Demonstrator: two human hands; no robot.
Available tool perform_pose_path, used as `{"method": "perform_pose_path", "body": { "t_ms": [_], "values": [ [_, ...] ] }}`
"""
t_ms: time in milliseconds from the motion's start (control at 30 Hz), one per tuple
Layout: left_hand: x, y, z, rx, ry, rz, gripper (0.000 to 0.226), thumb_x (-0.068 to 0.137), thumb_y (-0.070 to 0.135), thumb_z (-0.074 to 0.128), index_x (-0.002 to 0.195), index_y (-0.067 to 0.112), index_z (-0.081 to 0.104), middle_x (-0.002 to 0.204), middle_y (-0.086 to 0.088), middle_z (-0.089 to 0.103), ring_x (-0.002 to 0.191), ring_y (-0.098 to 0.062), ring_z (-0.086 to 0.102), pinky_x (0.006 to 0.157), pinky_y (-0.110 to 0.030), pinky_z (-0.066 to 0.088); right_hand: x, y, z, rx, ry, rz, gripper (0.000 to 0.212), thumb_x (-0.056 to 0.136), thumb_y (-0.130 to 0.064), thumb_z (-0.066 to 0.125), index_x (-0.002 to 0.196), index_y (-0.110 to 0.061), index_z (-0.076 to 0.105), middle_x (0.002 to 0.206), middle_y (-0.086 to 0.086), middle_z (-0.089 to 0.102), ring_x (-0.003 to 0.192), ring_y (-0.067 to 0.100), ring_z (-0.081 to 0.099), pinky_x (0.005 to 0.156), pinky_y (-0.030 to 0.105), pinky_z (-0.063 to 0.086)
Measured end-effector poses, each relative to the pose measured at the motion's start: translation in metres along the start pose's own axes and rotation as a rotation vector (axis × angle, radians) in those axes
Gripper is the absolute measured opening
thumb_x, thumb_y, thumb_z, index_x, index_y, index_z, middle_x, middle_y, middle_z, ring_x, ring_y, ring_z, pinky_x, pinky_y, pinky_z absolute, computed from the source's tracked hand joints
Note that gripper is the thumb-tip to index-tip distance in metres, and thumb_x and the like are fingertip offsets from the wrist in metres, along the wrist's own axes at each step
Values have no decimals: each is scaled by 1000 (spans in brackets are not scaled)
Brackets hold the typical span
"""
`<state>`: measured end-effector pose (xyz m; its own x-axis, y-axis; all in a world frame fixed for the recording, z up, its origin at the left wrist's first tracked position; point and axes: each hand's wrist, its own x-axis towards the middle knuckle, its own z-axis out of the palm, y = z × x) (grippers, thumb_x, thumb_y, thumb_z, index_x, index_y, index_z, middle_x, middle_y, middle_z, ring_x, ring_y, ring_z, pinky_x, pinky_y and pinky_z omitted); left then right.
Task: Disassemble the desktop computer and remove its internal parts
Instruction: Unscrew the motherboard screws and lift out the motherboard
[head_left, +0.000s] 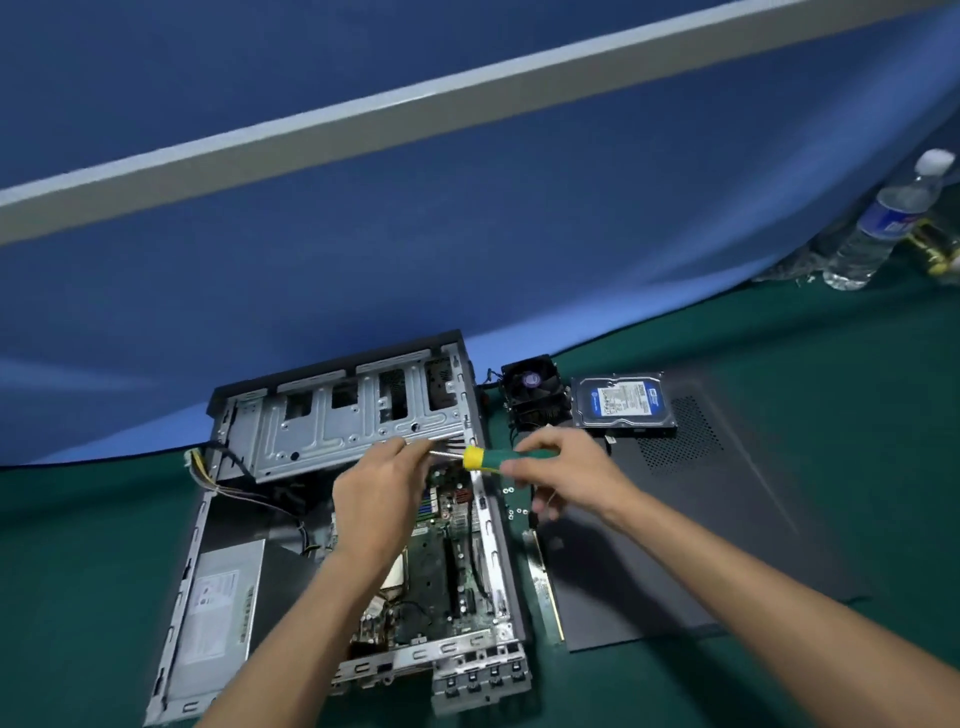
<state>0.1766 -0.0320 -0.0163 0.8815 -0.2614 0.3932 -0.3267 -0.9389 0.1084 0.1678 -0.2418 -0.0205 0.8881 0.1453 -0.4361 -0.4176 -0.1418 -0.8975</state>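
1. Right hand (558, 467) grips the screwdriver (485, 459) by its green handle; left hand (382, 493) pinches the shaft.
2. The tool lies level, tip leftward, over the open computer case (332, 519) on the counter (857, 415); the motherboard (441, 561) sits directly below both hands.

Even, fairly bright overhead light; soft shadows; wide-angle bowing at edges; slight motion blur overall.

One open case (337, 415), one fan (535, 389), one hard drive (623, 400), one screwdriver (488, 460), one bottle (878, 228).
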Motion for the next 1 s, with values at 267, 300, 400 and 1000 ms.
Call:
{"method": "perform_pose_path", "body": {
  "t_ms": [267,300,400,1000],
  "values": [
    [-24,-79,-6,-171,-335,-187,20,89,31,60,107,34,68,96,15,70,91,-10,63,65,-24,41,8,-31,81,-49,275,-181,23,75,-31,79,74,-18,60,54,-2,64,39,12,56,38,20,40],
    [-29,-88,-3,-170,-385,-189,22,89,32,57,108,36,67,98,15,70,94,-10,62,66,-25,41,10,-32,91,-147,302,-206,23,76,-34,77,69,-22,59,52,-7,62,39,7,53,39,18,37],
    [-43,-105,8,-239,-503,-185,27,88,30,53,112,36,65,108,13,69,104,-14,61,79,-27,45,16,-35,114,-478,361,-230,24,75,-41,72,63,-27,57,55,-10,58,49,3,50,44,22,36],
    [-48,-209,26,-283,-818,-339,33,96,28,40,91,14,69,92,-2,70,80,-18,64,71,-30,44,45,-32,188,-929,288,-257,18,78,-44,63,72,-31,53,48,-15,47,47,2,44,44,22,26]
  ]
}}
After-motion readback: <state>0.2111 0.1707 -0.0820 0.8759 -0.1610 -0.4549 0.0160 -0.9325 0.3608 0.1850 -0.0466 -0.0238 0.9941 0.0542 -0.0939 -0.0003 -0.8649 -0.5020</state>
